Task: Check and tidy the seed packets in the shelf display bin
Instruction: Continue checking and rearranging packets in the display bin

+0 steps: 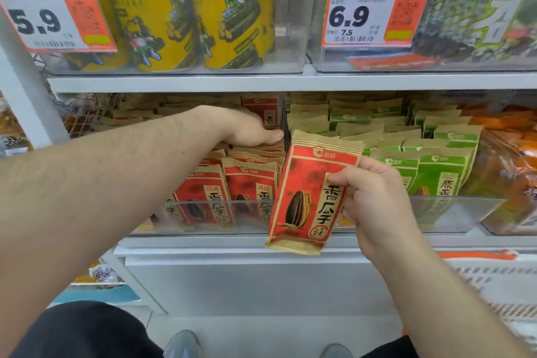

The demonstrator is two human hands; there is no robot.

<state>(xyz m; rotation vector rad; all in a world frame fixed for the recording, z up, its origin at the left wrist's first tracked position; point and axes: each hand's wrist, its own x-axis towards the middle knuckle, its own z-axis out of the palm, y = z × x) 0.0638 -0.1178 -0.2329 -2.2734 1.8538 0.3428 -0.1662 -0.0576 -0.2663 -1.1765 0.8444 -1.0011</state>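
My right hand point(374, 200) pinches a red seed packet point(308, 195) by its right edge and holds it upright in front of the clear display bin point(453, 212). Rows of red seed packets point(229, 192) stand in the bin's left half. Green seed packets point(430, 166) fill the right half, behind a dark divider point(286, 125). My left hand point(250, 128) reaches deep into the red section, palm down. Its fingers lie flat on the tops of the rear packets, next to the divider.
The upper shelf carries yellow canisters point(186, 17) in a clear bin, and price tags reading 5.9 point(52, 17) and 6.9 point(374, 11). Orange bags point(505, 160) sit right of the green packets. A white shelf edge point(232, 244) runs below the bin.
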